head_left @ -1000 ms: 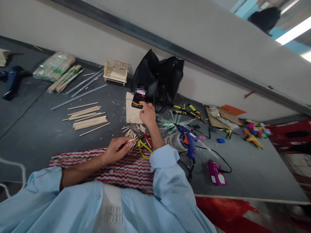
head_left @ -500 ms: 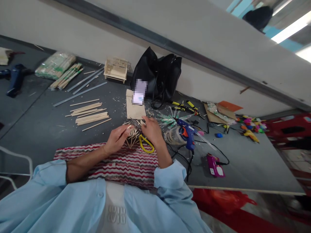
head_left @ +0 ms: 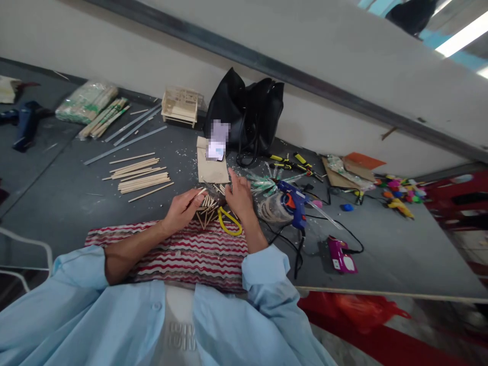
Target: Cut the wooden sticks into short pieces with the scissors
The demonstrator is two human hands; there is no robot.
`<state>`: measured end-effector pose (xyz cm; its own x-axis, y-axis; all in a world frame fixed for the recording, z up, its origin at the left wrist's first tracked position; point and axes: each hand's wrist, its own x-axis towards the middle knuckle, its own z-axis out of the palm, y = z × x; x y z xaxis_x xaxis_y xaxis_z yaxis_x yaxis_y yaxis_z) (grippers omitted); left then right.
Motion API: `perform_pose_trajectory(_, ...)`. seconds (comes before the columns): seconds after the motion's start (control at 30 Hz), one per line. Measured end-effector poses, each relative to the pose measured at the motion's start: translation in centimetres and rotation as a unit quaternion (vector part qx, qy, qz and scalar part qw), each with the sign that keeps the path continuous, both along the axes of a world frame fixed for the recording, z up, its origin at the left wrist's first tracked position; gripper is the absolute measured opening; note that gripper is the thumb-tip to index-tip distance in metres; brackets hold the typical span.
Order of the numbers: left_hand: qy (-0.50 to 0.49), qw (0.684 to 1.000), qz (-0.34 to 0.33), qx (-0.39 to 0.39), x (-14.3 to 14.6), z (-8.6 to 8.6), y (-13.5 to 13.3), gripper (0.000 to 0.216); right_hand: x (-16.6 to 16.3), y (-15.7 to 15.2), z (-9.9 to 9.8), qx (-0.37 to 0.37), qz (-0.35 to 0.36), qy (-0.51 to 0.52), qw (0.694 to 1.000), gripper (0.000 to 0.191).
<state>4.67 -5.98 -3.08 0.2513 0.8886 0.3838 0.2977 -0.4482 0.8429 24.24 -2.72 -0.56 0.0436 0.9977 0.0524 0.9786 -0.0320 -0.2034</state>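
My left hand [head_left: 185, 209] is closed in a pinch around a short, thin wooden stick [head_left: 202, 191]. Just to its right, my right hand [head_left: 240, 195] grips a pair of scissors with a yellow loop handle [head_left: 230, 223]; its index finger is stretched forward. The dark blades point up and left toward the pinched stick; whether they touch it I cannot tell. Beneath both hands lies a pile of short cut sticks [head_left: 208, 211], partly hidden by hands and scissors. A red-and-white striped cloth [head_left: 179, 259] lies in front of the pile, under my forearms.
Longer sticks [head_left: 143, 183] lie in rows to the left, near metal strips [head_left: 125, 145]. Behind are a small wooden model [head_left: 180, 107], a black bag [head_left: 247, 112] and a phone on brown paper [head_left: 211, 173]. A blue glue gun [head_left: 295, 201] rests on a jar [head_left: 274, 208] at right.
The view has shifted slightly. My right hand's index finger now reaches further forward; the left hand keeps its pinch on the stick.
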Motion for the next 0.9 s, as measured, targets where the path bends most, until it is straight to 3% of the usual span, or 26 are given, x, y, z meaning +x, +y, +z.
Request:
perform_pose_trajectory(0.37, 0.005, 1.000, -0.018, 0.011, 0.3, -0.5, 0.1, 0.036, -1.4, 7.3, -1.1, -0.009, -0.037, -0.063, 0.997, 0.051)
perform_pose_trajectory(0.9, 0.008, 1.000, -0.021, 0.009, 0.5, -0.3, -0.3, 0.035, -1.2, 8.6, -1.6, 0.020, -0.031, -0.083, 0.996, 0.048)
